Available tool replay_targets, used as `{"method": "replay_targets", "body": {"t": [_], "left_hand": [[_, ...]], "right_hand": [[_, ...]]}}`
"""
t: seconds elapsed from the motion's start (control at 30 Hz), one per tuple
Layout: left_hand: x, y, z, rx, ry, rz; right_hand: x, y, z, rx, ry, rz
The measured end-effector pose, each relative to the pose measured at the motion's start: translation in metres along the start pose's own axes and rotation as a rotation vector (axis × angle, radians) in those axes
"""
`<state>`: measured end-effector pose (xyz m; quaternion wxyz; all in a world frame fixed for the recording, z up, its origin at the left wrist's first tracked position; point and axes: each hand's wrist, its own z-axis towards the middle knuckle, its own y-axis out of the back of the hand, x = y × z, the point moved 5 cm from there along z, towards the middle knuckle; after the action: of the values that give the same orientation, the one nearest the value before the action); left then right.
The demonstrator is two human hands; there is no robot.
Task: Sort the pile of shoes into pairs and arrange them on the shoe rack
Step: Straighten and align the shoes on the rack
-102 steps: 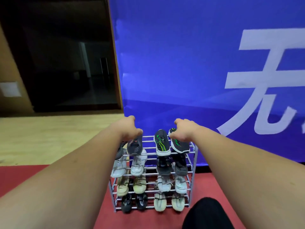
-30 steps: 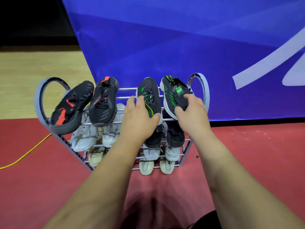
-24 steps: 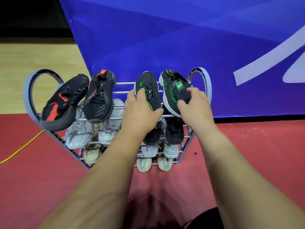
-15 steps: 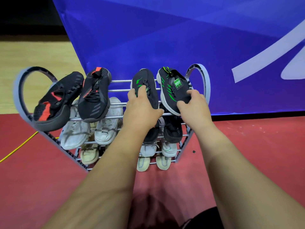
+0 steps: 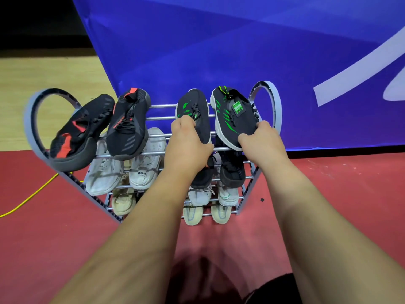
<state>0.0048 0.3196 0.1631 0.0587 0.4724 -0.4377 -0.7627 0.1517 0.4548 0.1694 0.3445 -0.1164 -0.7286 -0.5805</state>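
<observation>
Even bright light, soft shadow below, wide-angle bending at edges, slight blur

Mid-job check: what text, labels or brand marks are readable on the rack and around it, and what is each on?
"DESIGN": toe of the white shoe, second shelf.
The red lettering along the black and red shoe nearer the middle: too small to read.
The green tag on the right green-striped shoe: blurred, unreadable.
The white strokes on the blue banner: cropped, no whole character.
</observation>
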Motion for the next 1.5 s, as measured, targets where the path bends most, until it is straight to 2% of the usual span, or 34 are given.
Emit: {"method": "replay_targets", "body": {"t": [0.3,0.53,0.73,1.2,1.33,1.5], "left_hand": [[0.0,0.0,-0.005,-0.036,-0.021,-0.028],[0.0,0.0,-0.005,-0.031,-0.027,-0.017],[0.0,-0.002,-0.006,-0.031,-0.027,-0.008],[-0.002,-0.005,-0.006,0.015,-0.012,0.005],[-0.004,0.001,-0.002,0.026,0.031,-0.104],[0.001,0.028,0.013,-0.106,0.184,-0.434]], "right_hand": [[-0.002,-0.005,-0.002,0.064,-0.052,0.097],[-0.014,-0.024,-0.002,0.164,-0.202,0.597],[-0.013,-0.031,0.001,0.135,-0.237,0.828],[-0.012,-0.029,0.006,0.094,-0.29,1.057],[-0.005,-0.02,0.007,0.037,-0.27,1.242],[0.001,-0.01,0.006,0.042,-0.268,1.503]]}}
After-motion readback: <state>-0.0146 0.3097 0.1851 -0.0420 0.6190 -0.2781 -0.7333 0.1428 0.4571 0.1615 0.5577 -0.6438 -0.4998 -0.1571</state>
